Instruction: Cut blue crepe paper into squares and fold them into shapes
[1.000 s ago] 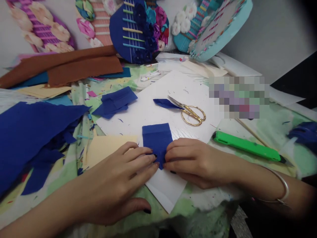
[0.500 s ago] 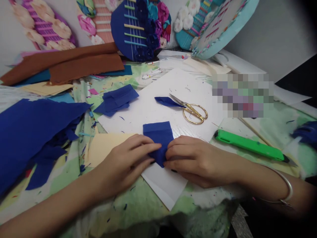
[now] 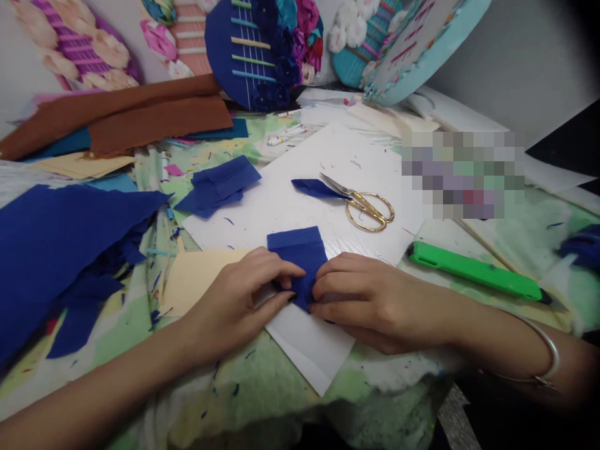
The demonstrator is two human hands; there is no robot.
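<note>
Between my hands, a small square of dark blue crepe paper point(image 3: 297, 247) lies over a white sheet point(image 3: 323, 369). My left hand point(image 3: 248, 290) pinches its lower left edge with bent fingers and thumb. From the other side, my right hand point(image 3: 360, 297) grips the lower right edge, fingertips close together. The lower tip of the square narrows between the two hands, and part of it is hidden by the fingers. Beyond it, gold-handled scissors point(image 3: 363, 203) rest on the white sheet beside a narrow blue paper piece point(image 3: 316, 189).
A green utility knife point(image 3: 473, 269) lies to the right, blade exposed. Blue crepe pieces point(image 3: 218, 187) and a large blue sheet point(image 3: 70, 250) are on the left, near cream paper point(image 3: 201, 275). Brown crepe paper point(image 3: 159, 119) and decorated round boards point(image 3: 244, 56) stand behind.
My left thumb and index finger have parted slightly and shifted at the paper's lower left edge. My right hand stays nearly still. The view has tilted a little.
</note>
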